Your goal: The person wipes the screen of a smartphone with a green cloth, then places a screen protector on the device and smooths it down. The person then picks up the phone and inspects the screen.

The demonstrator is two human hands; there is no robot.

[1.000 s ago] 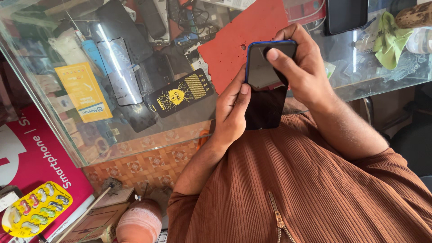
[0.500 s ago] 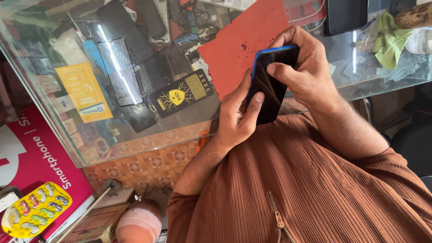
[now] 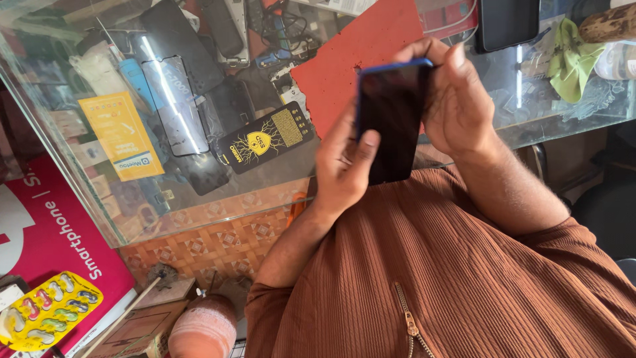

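Gripping the dark phone [image 3: 392, 119] in both hands, left hand [image 3: 341, 169] cradling its edge, right hand [image 3: 457, 99] pinching its blue-rimmed top above the glass table [image 3: 199, 192].

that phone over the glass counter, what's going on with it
A person in a brown ribbed shirt holds a dark phone with a blue edge in both bare hands, above a glass counter. The left hand supports it from below, thumb across the dark face. The right hand grips its top end with the fingers. A red mat lies on the glass behind it.
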